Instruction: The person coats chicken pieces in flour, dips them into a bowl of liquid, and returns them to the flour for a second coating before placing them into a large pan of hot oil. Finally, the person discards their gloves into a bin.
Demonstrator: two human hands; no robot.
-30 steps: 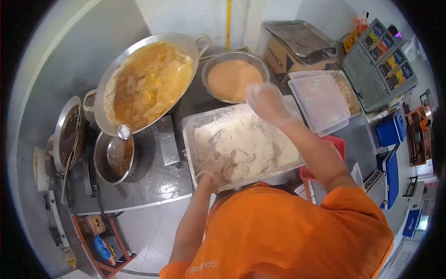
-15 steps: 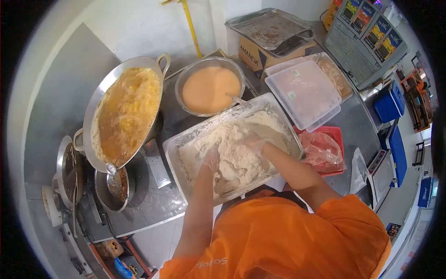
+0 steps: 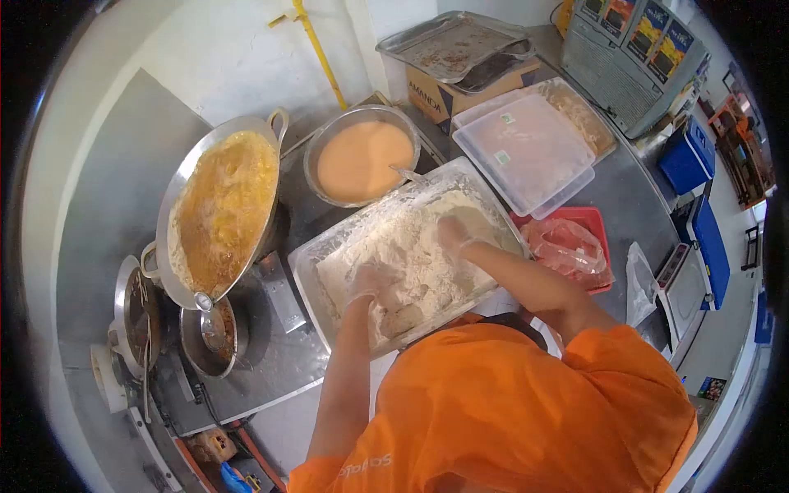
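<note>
Both my hands wear clear plastic gloves and are inside a large white plastic tub point(image 3: 306, 261) of flour point(image 3: 419, 267). My left hand point(image 3: 376, 281) rests in the flour near the tub's left side, fingers apart and dusted white. My right hand point(image 3: 453, 237) is further back toward the right side, and its fingers are sunk in the flour, so their pose is hidden. Lumpy flour-covered pieces point(image 3: 403, 319) lie close to the front wall. A metal bowl point(image 3: 313, 177) of orange-pink batter point(image 3: 364, 162) stands just behind the tub, with a handle leaning over its rim.
On the left, a wide pan point(image 3: 168, 194) holds bubbling yellow oil; a smaller pot point(image 3: 238, 349) with a strainer stands below it. Stacked clear lids point(image 3: 526, 156) and a red basket point(image 3: 606, 246) with plastic bags lie to the right. Behind are metal trays point(image 3: 456, 45) on a cardboard box.
My left hand has come up out of the flour and shows more. My right hand has shifted slightly back. The flour heap between them looks lower and flatter. The view has tilted slightly.
</note>
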